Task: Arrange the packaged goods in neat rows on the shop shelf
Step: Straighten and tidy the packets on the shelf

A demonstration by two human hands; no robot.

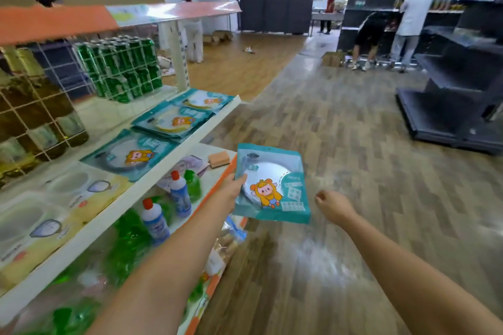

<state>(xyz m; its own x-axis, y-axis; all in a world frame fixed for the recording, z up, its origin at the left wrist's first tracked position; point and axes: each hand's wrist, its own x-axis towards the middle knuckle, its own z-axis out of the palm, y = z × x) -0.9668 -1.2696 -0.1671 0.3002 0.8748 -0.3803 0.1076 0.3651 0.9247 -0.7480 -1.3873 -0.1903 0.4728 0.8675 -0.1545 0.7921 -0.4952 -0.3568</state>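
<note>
My left hand (pixel 230 190) grips the left edge of a teal packet (pixel 272 185) with a cartoon figure, held in the air just off the front edge of the white shelf (pixel 152 171). My right hand (pixel 330 202) hovers to the right of the packet with its fingers curled, holding nothing. On the shelf lie more teal packets of the same kind: one (pixel 130 153) flat near me, a small stack (pixel 172 122) behind it, and another (pixel 202 99) at the far end. Yellow packets (pixel 68 198) lie in a row on the near part of the shelf.
Green cans (pixel 122 68) and dark bottles (pixel 32 106) stand behind a wire grid at the shelf's back. The lower shelf holds blue-white bottles (pixel 155 220) and green bottles (pixel 193 185). Dark shelving (pixel 457 95) stands at right across a wood floor. People work in the background.
</note>
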